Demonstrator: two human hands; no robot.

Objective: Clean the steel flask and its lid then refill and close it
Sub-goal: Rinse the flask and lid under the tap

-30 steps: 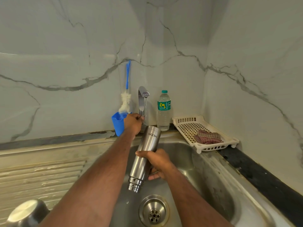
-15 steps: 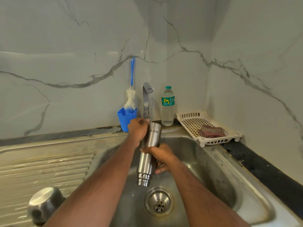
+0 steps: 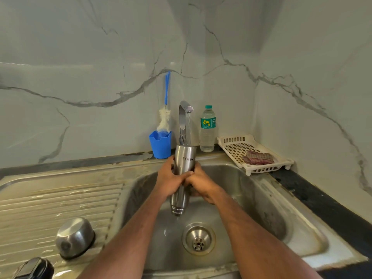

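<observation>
Both hands are wrapped around the steel flask (image 3: 184,164) over the sink (image 3: 261,202), held upside down with its mouth pointing at the drain (image 3: 198,238); left hand (image 3: 171,181) and right hand (image 3: 201,185) each have fingers curled tight on the body. The tap (image 3: 185,117) runs water onto the flask's base; a blue cup (image 3: 160,144) holding a bottle brush (image 3: 165,117) sits just left of it.

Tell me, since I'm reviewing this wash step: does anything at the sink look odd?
The steel flask is held upside down, mouth toward the drain, by the left hand and right hand, so water from the tap strikes its base rather than entering. Nothing looks spilled or damaged.
</observation>
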